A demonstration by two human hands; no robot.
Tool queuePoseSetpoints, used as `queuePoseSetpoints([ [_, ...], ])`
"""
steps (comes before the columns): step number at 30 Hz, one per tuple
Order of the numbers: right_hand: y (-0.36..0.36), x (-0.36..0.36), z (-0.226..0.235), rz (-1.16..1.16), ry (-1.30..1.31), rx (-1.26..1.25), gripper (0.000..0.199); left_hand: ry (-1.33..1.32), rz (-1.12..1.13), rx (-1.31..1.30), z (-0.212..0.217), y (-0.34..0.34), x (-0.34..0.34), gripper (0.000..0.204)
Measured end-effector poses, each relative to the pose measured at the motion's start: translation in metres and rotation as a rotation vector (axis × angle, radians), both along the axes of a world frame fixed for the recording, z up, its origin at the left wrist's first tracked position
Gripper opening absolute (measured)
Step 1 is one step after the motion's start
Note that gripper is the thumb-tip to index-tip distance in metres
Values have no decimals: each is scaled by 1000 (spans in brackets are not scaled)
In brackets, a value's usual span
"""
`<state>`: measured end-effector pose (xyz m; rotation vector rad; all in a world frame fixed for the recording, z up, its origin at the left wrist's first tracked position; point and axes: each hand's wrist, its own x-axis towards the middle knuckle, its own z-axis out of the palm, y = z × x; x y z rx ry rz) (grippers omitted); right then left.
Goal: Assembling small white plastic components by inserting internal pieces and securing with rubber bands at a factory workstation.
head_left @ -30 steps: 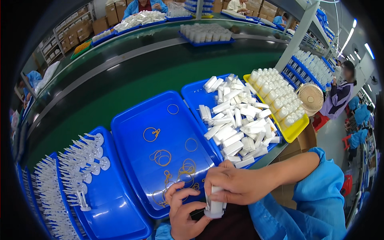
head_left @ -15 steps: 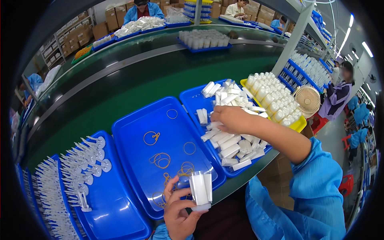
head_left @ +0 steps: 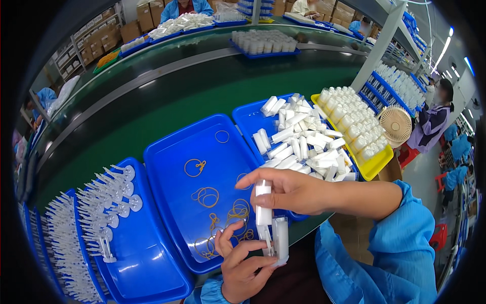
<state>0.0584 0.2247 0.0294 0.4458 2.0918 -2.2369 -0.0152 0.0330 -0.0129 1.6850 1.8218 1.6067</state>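
My left hand (head_left: 242, 271) is closed around the lower part of a small clear plastic cup (head_left: 282, 240) with white block-shaped pieces inside. Above it, my right hand (head_left: 301, 195) pinches a white block-shaped piece (head_left: 263, 209) in clear wrapping, held upright by thumb and fingers. The piece's lower end is at the cup's mouth; whether it has entered cannot be made out. Beyond my right wrist, a blue tray (head_left: 244, 114) carries a heap of the same white pieces (head_left: 304, 133).
A blue tray (head_left: 174, 238) with loose tan rubber bands (head_left: 205, 196) lies in the middle. Left of it, another blue tray (head_left: 144, 273) holds clear stemmed plastic parts (head_left: 109, 202). At right are a yellow tray (head_left: 374, 169) of filled cups and a small fan (head_left: 395, 125).
My right hand has come from the heap toward me, bringing one white piece to the cup. My left hand and the cup have shifted slightly right.
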Motion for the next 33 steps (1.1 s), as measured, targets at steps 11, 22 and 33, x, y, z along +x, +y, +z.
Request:
queuePoseSetpoints([
  [11, -2, 7, 22, 152, 238, 746, 35, -45, 2, -141, -16, -4, -2, 16],
  [22, -17, 10, 0, 102, 267, 500, 34, 131, 173, -38, -17, -12, 2, 23],
  [33, -42, 24, 19, 228, 427, 665, 35, -472, -148, 236, -24, -6, 5, 131],
])
